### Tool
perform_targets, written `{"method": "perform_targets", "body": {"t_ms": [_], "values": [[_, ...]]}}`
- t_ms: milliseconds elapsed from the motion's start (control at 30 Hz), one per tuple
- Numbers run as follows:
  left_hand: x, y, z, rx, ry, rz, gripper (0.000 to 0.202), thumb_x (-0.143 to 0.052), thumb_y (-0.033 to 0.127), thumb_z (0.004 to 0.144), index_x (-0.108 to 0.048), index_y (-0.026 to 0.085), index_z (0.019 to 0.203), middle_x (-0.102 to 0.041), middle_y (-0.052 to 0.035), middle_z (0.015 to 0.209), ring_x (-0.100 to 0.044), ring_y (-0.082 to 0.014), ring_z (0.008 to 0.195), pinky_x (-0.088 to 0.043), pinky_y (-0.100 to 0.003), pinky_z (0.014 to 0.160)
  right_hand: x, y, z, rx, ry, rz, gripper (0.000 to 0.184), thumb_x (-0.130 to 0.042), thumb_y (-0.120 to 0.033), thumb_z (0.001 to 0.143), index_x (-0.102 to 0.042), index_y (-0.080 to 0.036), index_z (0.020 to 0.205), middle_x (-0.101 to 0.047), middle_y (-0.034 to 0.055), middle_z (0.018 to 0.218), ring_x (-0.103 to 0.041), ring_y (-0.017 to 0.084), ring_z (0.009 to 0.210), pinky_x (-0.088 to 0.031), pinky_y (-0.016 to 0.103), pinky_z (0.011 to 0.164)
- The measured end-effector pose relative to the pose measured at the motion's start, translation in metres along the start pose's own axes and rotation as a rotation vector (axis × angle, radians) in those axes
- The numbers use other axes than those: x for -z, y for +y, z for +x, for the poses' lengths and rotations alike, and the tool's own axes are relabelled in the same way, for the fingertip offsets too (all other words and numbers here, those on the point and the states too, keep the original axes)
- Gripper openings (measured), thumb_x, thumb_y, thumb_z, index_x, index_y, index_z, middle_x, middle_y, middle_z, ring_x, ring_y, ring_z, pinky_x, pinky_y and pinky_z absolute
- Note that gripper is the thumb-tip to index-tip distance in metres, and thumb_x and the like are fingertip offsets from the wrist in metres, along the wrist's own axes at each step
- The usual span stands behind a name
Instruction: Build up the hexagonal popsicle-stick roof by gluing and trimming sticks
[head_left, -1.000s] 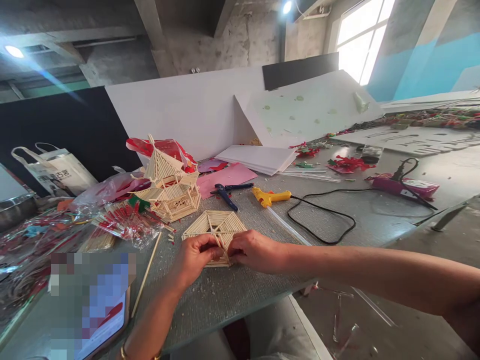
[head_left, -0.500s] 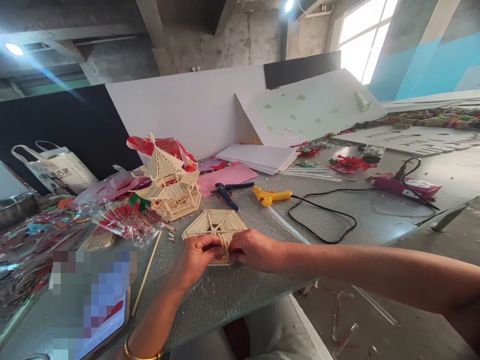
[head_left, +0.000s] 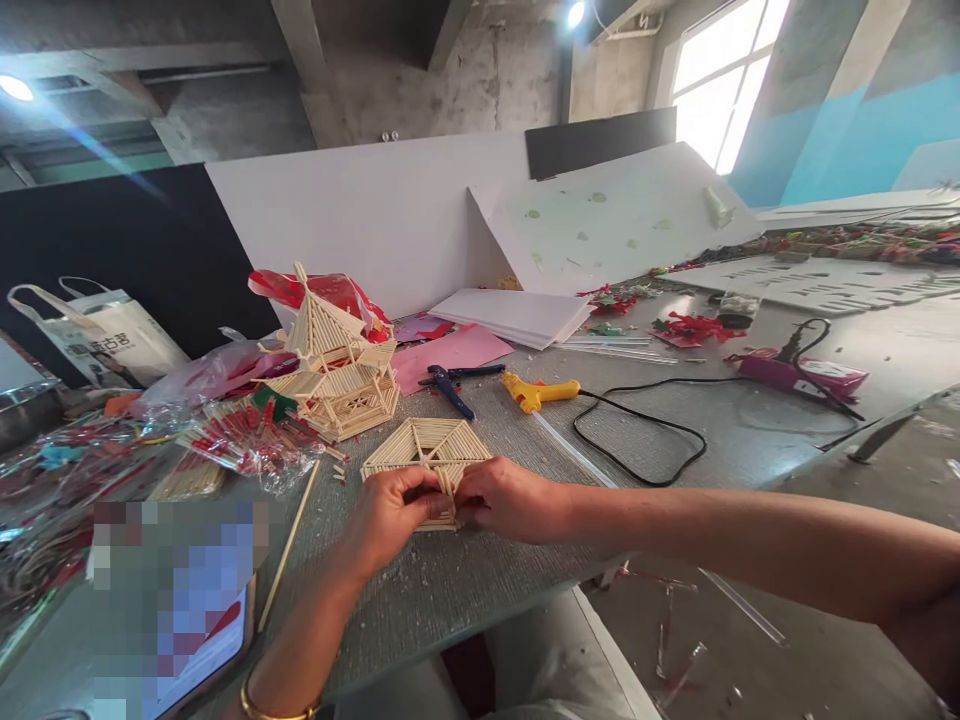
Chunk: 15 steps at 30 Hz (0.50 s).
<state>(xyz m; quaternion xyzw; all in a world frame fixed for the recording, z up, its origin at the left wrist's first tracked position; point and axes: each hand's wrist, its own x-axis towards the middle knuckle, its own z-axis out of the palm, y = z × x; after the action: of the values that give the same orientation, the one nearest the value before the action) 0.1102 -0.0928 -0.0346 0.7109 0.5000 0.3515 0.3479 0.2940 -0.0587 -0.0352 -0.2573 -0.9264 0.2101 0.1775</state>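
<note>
A flat hexagonal panel of thin wooden sticks (head_left: 431, 445) lies on the grey table (head_left: 487, 580). My left hand (head_left: 390, 515) and my right hand (head_left: 510, 498) meet at its near edge, fingers curled and pinching the sticks there. What exactly sits between the fingertips is hidden. A finished stick pavilion model (head_left: 337, 365) stands just behind the panel.
A yellow glue gun (head_left: 536, 390) with a black cord (head_left: 645, 430), blue-handled cutters (head_left: 450, 385), a clear glue stick (head_left: 570, 450), pink paper, white boards and a pink tool (head_left: 795, 372) lie further back. Bags of red-tipped sticks (head_left: 247, 440) and a long skewer (head_left: 289, 545) are at left.
Both hands stay at the panel's near edge with only tiny finger shifts. The view has drifted slightly.
</note>
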Motion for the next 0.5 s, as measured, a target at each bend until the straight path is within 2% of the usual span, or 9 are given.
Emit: {"method": "perform_targets", "body": {"t_ms": [167,333,500], "values": [[0.002,0.011,-0.001,0.026,-0.061,-0.006,0.023,-0.064,0.036,0.072,-0.068,0.018,0.084,-0.069,-0.0013,0.077,-0.06,-0.0149,0.071,-0.044,-0.022,0.064,0.003,-0.002,-0.002,-0.019,0.001,-0.034,0.014,-0.056,-0.006,0.073,-0.068,-0.01,0.077,-0.063,0.0047,0.073,-0.054,0.01,0.067,-0.039,0.019,0.064],[0.004,0.016,0.004,-0.015,-0.035,0.042,0.023,-0.063,0.038,0.073,-0.068,0.018,0.083,-0.068,-0.0005,0.079,-0.059,-0.0131,0.07,-0.043,-0.02,0.063,0.006,-0.004,-0.004,-0.028,0.017,-0.055,0.008,-0.059,-0.011,0.074,-0.067,-0.011,0.075,-0.06,0.0034,0.07,-0.05,0.01,0.064,-0.038,0.02,0.062],[0.005,0.017,0.009,-0.034,-0.074,0.049,0.019,-0.062,0.035,0.074,-0.067,0.018,0.079,-0.062,0.0017,0.067,-0.055,-0.0117,0.064,-0.04,-0.019,0.059,0.006,-0.003,-0.005,-0.015,0.006,-0.082,0.008,-0.06,-0.014,0.077,-0.067,-0.011,0.076,-0.059,0.0036,0.07,-0.05,0.01,0.065,-0.038,0.02,0.062]]}}
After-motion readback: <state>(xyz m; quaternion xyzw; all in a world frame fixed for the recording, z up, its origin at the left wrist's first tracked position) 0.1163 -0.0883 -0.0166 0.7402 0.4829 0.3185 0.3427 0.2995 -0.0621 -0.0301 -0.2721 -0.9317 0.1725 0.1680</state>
